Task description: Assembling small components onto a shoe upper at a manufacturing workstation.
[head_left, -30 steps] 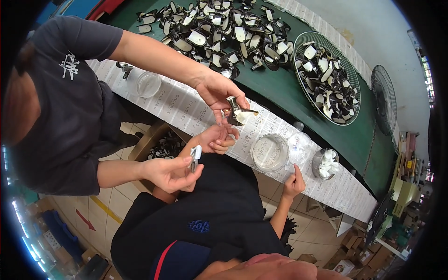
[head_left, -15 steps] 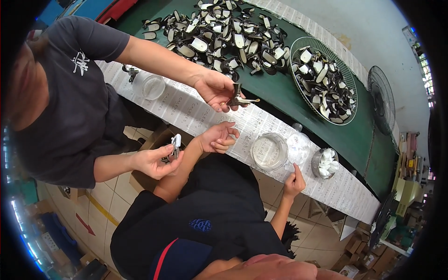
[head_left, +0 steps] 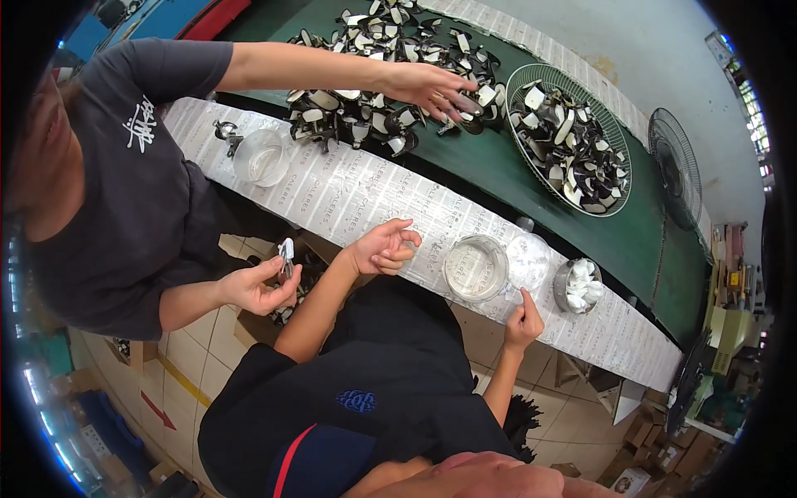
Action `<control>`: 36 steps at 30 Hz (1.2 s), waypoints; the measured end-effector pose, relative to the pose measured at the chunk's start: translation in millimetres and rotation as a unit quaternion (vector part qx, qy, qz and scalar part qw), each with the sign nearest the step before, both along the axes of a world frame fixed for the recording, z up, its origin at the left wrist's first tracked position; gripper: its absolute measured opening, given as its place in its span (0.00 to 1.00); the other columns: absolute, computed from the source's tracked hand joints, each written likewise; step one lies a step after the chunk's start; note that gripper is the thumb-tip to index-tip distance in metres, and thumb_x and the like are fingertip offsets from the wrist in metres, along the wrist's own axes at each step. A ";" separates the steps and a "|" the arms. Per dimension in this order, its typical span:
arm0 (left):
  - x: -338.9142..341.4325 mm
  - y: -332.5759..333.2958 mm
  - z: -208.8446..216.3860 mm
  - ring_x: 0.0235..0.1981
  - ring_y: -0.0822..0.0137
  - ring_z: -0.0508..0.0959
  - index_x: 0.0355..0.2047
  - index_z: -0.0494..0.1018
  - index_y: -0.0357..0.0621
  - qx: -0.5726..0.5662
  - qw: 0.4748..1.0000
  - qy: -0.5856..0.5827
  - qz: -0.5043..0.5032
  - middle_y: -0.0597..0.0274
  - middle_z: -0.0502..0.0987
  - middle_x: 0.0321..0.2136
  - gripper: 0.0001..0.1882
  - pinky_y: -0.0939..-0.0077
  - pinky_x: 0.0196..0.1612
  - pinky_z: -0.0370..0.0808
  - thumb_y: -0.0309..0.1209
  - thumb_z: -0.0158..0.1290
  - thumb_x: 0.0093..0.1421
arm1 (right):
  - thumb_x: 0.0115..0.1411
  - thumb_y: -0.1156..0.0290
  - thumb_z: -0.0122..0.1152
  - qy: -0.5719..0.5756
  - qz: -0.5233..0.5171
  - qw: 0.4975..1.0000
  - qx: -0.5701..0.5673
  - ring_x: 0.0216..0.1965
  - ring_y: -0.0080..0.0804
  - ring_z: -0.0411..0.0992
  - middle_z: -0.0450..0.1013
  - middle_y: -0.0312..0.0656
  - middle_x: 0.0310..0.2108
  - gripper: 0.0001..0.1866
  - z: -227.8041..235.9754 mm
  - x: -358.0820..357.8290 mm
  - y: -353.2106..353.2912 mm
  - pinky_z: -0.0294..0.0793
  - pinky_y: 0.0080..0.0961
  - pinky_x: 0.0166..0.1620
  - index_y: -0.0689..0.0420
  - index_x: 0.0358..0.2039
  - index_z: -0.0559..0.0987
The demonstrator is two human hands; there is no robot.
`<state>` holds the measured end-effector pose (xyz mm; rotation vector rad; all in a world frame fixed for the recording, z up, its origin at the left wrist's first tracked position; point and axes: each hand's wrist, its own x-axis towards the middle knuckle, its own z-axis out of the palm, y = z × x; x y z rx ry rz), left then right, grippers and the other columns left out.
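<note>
My left hand is held over the near edge of the wrapped ledge, palm up. Its fingers are loosely curled and apart, with nothing in them. My right hand points with its index finger toward the rim of a clear round tub; the other fingers are curled, and I see nothing held. Beside the tub lies a clear round lid. To the left, a co-worker's hand pinches a small white-and-dark piece. The co-worker's other hand stretches over a heap of black pieces with off-white insides.
A green wire basket full of similar pieces stands on the green table. Right of the lid is a container of white pieces. Another clear tub stands by the co-worker. A fan grille leans at the far right.
The co-worker's far hand has moved up and right from the ledge to the heap, without the black piece it held. Their other hand has lowered slightly left. My hands stay nearly still.
</note>
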<state>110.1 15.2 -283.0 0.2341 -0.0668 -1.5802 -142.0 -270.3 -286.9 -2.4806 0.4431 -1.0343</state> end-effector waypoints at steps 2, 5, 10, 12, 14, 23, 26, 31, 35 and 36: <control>0.3 0.3 -1.4 0.06 0.82 0.51 0.43 0.74 0.47 -0.018 1.000 -0.003 -0.007 0.74 0.56 0.10 0.27 0.86 0.11 0.51 0.51 0.29 0.72 | 0.47 0.87 0.49 -0.002 -0.001 1.000 0.005 0.15 0.38 0.66 0.71 0.48 0.18 0.21 1.3 0.6 0.8 0.65 0.32 0.21 0.62 0.40 0.83; -0.3 0.2 -1.5 0.06 0.82 0.52 0.43 0.74 0.47 -0.025 1.000 -0.002 -0.002 0.74 0.56 0.11 0.27 0.86 0.11 0.51 0.51 0.29 0.72 | 0.46 0.87 0.49 -0.008 0.000 1.000 -0.005 0.14 0.39 0.66 0.71 0.48 0.17 0.22 2.3 1.9 0.7 0.65 0.32 0.21 0.62 0.40 0.83; 0.0 0.0 0.9 0.05 0.82 0.52 0.41 0.73 0.45 -0.003 1.000 0.008 0.003 0.73 0.57 0.10 0.28 0.87 0.10 0.51 0.51 0.28 0.73 | 0.46 0.87 0.49 -0.018 0.002 1.000 -0.007 0.14 0.40 0.67 0.71 0.48 0.17 0.22 3.0 2.6 0.7 0.66 0.33 0.21 0.62 0.40 0.83; 0.0 -0.2 0.5 0.05 0.82 0.52 0.42 0.74 0.46 -0.010 1.000 0.001 0.002 0.73 0.56 0.10 0.28 0.87 0.10 0.51 0.51 0.28 0.72 | 0.48 0.86 0.49 -0.007 -0.002 1.000 -0.006 0.16 0.37 0.69 0.75 0.50 0.22 0.20 0.7 -0.6 -0.9 0.67 0.31 0.23 0.62 0.40 0.83; -0.4 -0.2 0.2 0.05 0.82 0.52 0.42 0.74 0.47 -0.017 1.000 -0.007 0.000 0.74 0.56 0.11 0.27 0.86 0.10 0.51 0.51 0.29 0.72 | 0.51 0.85 0.49 0.003 -0.008 1.000 -0.004 0.18 0.35 0.70 0.79 0.51 0.28 0.19 -0.8 -2.6 -1.8 0.68 0.29 0.24 0.62 0.40 0.83; -2.4 0.0 -1.8 0.05 0.82 0.52 0.43 0.74 0.47 -0.023 1.000 -0.009 0.011 0.74 0.56 0.10 0.28 0.87 0.10 0.50 0.51 0.28 0.73 | 0.49 0.86 0.49 -0.007 -0.006 1.000 -0.007 0.17 0.38 0.70 0.76 0.51 0.24 0.20 -0.2 -2.5 -1.2 0.68 0.30 0.24 0.62 0.40 0.83; -2.7 0.1 -3.0 0.05 0.82 0.52 0.43 0.75 0.47 -0.026 0.999 -0.014 0.013 0.74 0.56 0.10 0.28 0.87 0.10 0.51 0.50 0.28 0.73 | 0.49 0.86 0.49 -0.013 -0.007 1.000 -0.009 0.17 0.38 0.69 0.76 0.51 0.24 0.20 0.8 -2.2 -0.6 0.68 0.30 0.23 0.61 0.40 0.83; -3.9 0.2 -1.3 0.05 0.82 0.52 0.42 0.75 0.47 -0.022 1.000 -0.016 0.014 0.74 0.56 0.10 0.28 0.88 0.10 0.51 0.50 0.28 0.73 | 0.49 0.87 0.49 -0.020 -0.009 1.000 -0.013 0.16 0.38 0.68 0.76 0.50 0.23 0.20 -0.4 -1.9 -0.7 0.67 0.31 0.23 0.61 0.40 0.83; -4.1 0.5 -1.5 0.05 0.82 0.52 0.42 0.74 0.47 -0.017 0.999 -0.021 0.017 0.74 0.56 0.10 0.28 0.88 0.10 0.51 0.51 0.28 0.73 | 0.46 0.87 0.50 -0.020 -0.014 1.000 -0.015 0.15 0.41 0.68 0.71 0.48 0.17 0.20 2.1 0.0 0.7 0.67 0.34 0.22 0.62 0.39 0.83; -4.1 0.4 -1.9 0.05 0.82 0.52 0.42 0.74 0.47 -0.016 0.999 -0.023 0.019 0.74 0.56 0.10 0.28 0.88 0.10 0.51 0.51 0.28 0.73 | 0.46 0.87 0.50 -0.021 -0.014 1.000 -0.018 0.15 0.41 0.68 0.71 0.48 0.17 0.20 2.1 -0.1 0.5 0.67 0.34 0.22 0.62 0.39 0.83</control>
